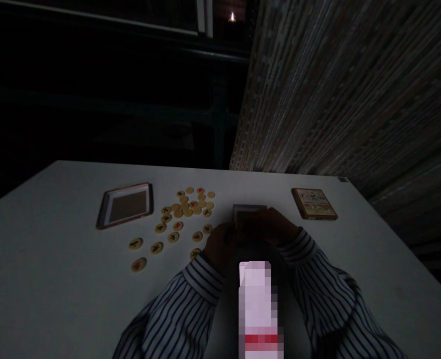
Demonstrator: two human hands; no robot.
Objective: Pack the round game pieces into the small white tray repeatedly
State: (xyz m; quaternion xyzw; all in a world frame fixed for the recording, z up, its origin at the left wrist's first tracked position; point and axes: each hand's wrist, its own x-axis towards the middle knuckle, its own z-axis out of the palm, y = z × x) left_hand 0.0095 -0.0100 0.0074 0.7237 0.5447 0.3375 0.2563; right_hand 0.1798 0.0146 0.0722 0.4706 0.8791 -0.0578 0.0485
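A shallow grey-rimmed box (249,206) is in front of me on the white table, partly covered by my hands. My left hand (222,244) is closed at its near left side. My right hand (278,225) curls over its right side, fingers bent inward. Deep shadow hides most of the fingers and the box's inside. Several round wooden xiangqi pieces (184,206) with red or black characters lie scattered left of my left hand, some blank side up. One piece (195,254) is right beside that hand. Below both hands glows a bright, pixelated screen-like shape (255,304).
An open shallow tray or lid (128,205) rests at the left of the white table (74,294). On the right lies a flat box with a printed cover (314,203). A stringed curtain (317,89) hangs beyond the far right edge. The room is very dim.
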